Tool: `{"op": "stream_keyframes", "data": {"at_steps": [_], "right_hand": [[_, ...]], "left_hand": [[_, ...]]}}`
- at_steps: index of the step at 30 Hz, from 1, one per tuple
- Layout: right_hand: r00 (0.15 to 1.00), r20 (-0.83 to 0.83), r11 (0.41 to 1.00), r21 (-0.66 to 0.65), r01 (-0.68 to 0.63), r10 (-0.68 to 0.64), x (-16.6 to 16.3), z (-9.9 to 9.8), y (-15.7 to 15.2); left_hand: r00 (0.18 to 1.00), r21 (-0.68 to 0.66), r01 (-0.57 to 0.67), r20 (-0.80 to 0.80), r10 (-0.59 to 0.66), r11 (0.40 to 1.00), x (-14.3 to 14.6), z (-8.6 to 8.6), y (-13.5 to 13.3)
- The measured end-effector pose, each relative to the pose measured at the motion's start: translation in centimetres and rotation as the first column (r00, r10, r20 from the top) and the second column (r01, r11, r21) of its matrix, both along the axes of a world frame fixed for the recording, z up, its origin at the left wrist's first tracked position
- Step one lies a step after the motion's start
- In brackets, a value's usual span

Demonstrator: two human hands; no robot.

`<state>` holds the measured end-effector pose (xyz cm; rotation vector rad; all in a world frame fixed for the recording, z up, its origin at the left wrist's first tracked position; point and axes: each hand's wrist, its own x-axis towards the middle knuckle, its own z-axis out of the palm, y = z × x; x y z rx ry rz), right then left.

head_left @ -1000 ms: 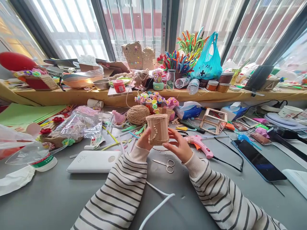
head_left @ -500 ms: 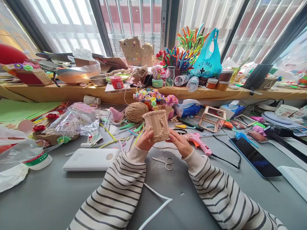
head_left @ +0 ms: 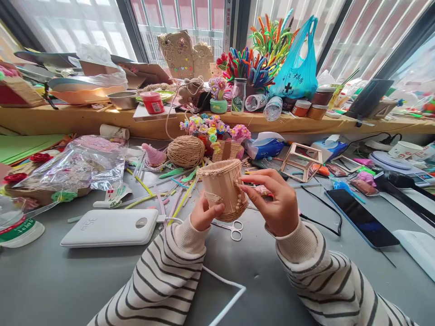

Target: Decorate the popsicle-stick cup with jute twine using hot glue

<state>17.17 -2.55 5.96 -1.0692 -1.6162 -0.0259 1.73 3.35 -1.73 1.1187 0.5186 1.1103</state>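
A: What is changing?
B: The wooden cup [head_left: 219, 190] is turning so its bead strip [head_left: 239, 195] is now facing right, and its rim is tipping nearer, showing more of the opening. The right hand [head_left: 277, 199] is leaving the lower edge and reaching higher.
A: Meaning what for the work?
B: Attention seems to be shifting from holding with both hands to handling the beads, with the left hand [head_left: 203, 213] doing the steadying.
A: And the fingers?
B: The left ones are gripping the cup's lower left side, thumb pressing its near face. On the right, forefinger and thumb are nearly meeting at the strip's upper part; I can't tell whether they're pinching a bead. The cup is staying between both hands, above the worktop [head_left: 258, 299], beyond the scissors [head_left: 231, 227].
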Motion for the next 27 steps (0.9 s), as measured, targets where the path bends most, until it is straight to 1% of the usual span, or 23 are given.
{"op": "stream_keyframes", "data": {"at_steps": [5,8,13,20,27], "right_hand": [[0.998,0.04,0.999,0.021,0.037,-0.038,-0.14,-0.06,0.01],[0.997,0.066,0.998,0.043,0.037,-0.04,-0.11,-0.01,0.01],[0.996,0.086,0.998,0.056,0.036,-0.041,-0.14,0.02,-0.05],[0.995,0.096,0.998,0.062,0.02,-0.026,-0.03,-0.21,0.01],[0.989,0.147,0.992,0.124,0.011,-0.03,0.21,-0.37,0.08]], "left_hand": [[1.0,0.018,-0.006,-0.017,0.006,1.0,0.02,0.11,-0.33],[1.0,0.021,0.003,-0.02,-0.002,1.0,0.03,0.12,-0.48],[0.999,0.019,0.05,0.01,-0.051,0.999,0.08,0.03,-0.58],[0.998,0.037,0.057,-0.024,-0.056,0.998,-0.07,-0.18,-0.55],[0.997,0.045,0.071,-0.012,-0.07,0.996,-0.03,-0.3,-0.52]]}}
